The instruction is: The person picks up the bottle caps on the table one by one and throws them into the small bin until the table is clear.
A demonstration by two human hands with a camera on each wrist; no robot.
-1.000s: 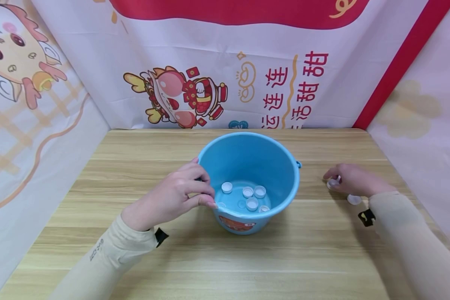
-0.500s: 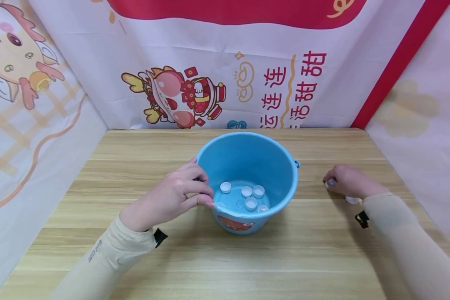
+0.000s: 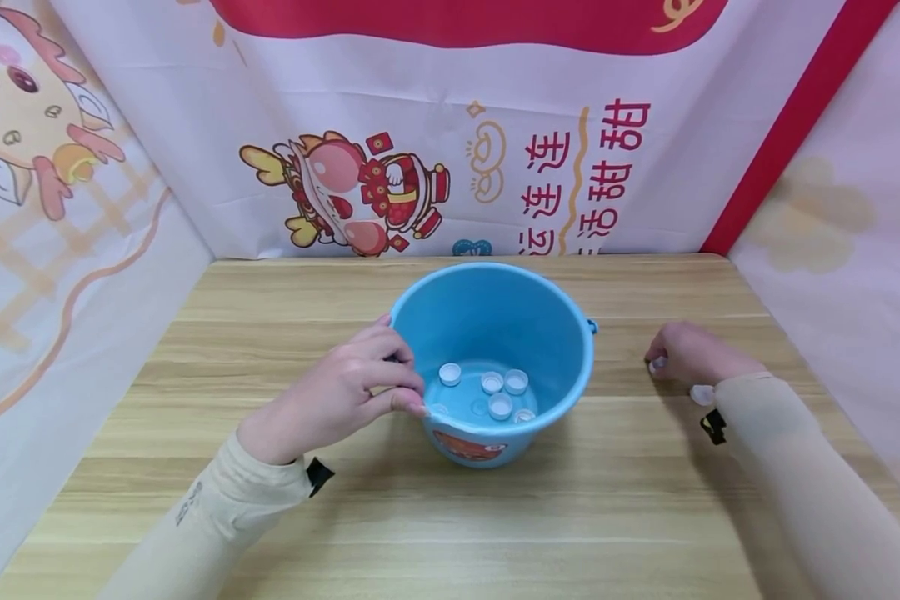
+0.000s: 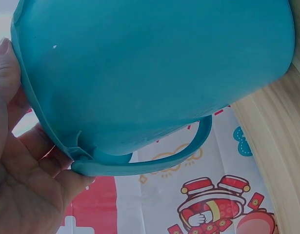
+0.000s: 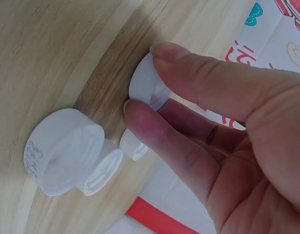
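Note:
My left hand (image 3: 356,387) holds the left rim of a light blue plastic bucket (image 3: 495,321), fingers over the edge. In the left wrist view the bucket's handle (image 4: 145,166) hangs against its side, beside that hand. Several white bottle caps (image 3: 515,382) lie on the bucket's floor. To the right of the bucket, my right hand (image 3: 693,352) pinches a white cap (image 5: 144,83) between thumb and index finger, low over the table. Near it in the right wrist view lie a larger white cap with handwriting on its side (image 5: 59,151), another cap (image 5: 103,170) partly behind it, and a small one (image 5: 133,144).
The bucket stands on a wood-grain table (image 3: 435,525). A white and red printed cloth (image 3: 420,75) hangs along the table's back edge, with cloth at both sides too. A small lug (image 3: 592,327) sticks out at the bucket's right rim.
My right hand's fingers have closed in on the cap, which shows less in the head view. The left hand still holds the bucket's rim; the whole head view has shifted slightly left.

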